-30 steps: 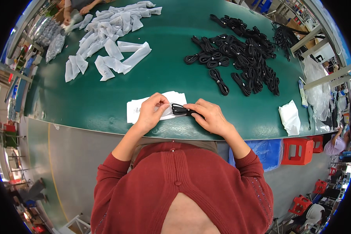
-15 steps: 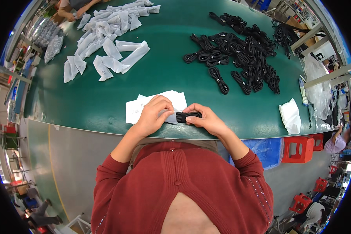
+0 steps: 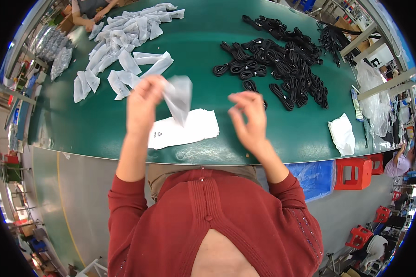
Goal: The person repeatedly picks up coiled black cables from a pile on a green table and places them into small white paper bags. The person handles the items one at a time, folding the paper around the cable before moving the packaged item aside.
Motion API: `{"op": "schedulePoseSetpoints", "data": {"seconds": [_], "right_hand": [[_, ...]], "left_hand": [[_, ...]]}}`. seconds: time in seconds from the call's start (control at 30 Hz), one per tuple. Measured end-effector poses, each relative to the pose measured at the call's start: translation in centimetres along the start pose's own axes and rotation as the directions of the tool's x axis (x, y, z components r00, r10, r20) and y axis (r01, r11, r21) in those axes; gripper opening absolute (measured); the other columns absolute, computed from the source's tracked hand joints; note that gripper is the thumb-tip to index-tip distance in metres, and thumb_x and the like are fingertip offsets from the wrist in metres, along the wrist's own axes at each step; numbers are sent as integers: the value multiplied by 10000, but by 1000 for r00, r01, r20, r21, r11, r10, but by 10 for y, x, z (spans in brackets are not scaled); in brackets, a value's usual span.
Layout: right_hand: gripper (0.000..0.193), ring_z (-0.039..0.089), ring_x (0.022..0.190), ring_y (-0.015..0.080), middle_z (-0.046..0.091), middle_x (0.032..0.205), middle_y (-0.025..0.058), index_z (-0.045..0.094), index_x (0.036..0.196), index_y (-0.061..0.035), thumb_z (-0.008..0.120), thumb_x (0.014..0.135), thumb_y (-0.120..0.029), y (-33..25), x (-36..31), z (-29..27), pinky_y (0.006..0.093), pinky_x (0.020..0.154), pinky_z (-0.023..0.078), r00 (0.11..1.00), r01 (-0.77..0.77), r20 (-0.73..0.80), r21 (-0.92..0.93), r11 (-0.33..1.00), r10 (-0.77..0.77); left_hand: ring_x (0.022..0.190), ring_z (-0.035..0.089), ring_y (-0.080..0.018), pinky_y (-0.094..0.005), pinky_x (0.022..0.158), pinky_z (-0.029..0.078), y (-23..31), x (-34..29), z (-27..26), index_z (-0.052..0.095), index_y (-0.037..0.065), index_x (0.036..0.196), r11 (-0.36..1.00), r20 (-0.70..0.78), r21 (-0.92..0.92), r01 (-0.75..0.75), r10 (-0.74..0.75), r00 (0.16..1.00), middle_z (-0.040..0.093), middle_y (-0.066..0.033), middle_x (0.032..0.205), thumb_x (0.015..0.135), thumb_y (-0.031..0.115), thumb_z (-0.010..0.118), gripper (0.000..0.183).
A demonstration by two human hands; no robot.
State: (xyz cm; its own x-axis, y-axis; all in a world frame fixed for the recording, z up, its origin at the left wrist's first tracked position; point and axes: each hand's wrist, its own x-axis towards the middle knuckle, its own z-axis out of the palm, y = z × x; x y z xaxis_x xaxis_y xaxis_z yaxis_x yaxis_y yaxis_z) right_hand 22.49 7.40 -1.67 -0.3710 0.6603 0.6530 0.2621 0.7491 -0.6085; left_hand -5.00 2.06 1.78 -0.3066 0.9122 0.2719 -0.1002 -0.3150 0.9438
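My left hand (image 3: 145,104) is raised over the green table, its fingers closed on the edge of a frosted plastic bag (image 3: 178,98). The bag is smeared by motion, and I cannot make out what is inside it. Below it lies a stack of flat white bags (image 3: 189,130) with small dark print. My right hand (image 3: 249,117) hovers to the right of the stack with fingers apart and nothing in them. Just beyond its fingertips is a single coiled black cable (image 3: 250,86), partly covered by the hand.
A heap of filled frosted bags (image 3: 120,41) spreads over the far left, near a co-worker's hands (image 3: 94,21). Coiled black cables (image 3: 282,55) pile up at the far right. A white packet (image 3: 342,134) lies at the right edge; red stools (image 3: 353,174) and a blue lined bin (image 3: 312,180) stand below.
My left hand has lifted the frosted bag up and to the left, off the white stack. My right hand has let go of the black cable coil and moved right and away, opening.
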Motion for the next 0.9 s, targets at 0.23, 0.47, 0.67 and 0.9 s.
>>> {"op": "schedulePoseSetpoints", "data": {"seconds": [0.23,0.47,0.67,0.9], "right_hand": [[271,587,907,342,586,1026,177,649,1059,-22,712,869,-204,102,-10,-26,461,729,500,965,-101,77,-773,626,251],[251,658,812,336,639,876,194,644,1092,40,581,972,-172,74,-19,-20,407,716,518,929,-271,176,-272,923,325],[403,621,757,134,660,823,62,468,1412,-49,506,1026,-159,14,-29,-5,290,735,498,770,-583,439,186,791,463],[402,571,684,193,614,821,97,532,1399,-76,525,998,-61,-2,-36,5,354,701,491,857,-380,443,194,905,265]], "left_hand": [[850,553,-129,-263,754,456,17,24,-12,631,51,1138,651,-87,705,-281,472,877,634,-39,1022,913,105,655,232],[817,603,-227,-328,725,500,-49,-56,26,678,42,933,674,396,659,-334,66,916,612,-79,903,782,49,752,168],[804,601,-243,-353,727,498,-59,-68,32,643,25,862,548,417,748,-376,53,907,602,-91,860,786,33,736,120],[737,582,-209,-308,692,481,-61,-70,33,624,7,861,711,261,683,-166,-26,965,600,-84,844,823,3,703,87]]}}
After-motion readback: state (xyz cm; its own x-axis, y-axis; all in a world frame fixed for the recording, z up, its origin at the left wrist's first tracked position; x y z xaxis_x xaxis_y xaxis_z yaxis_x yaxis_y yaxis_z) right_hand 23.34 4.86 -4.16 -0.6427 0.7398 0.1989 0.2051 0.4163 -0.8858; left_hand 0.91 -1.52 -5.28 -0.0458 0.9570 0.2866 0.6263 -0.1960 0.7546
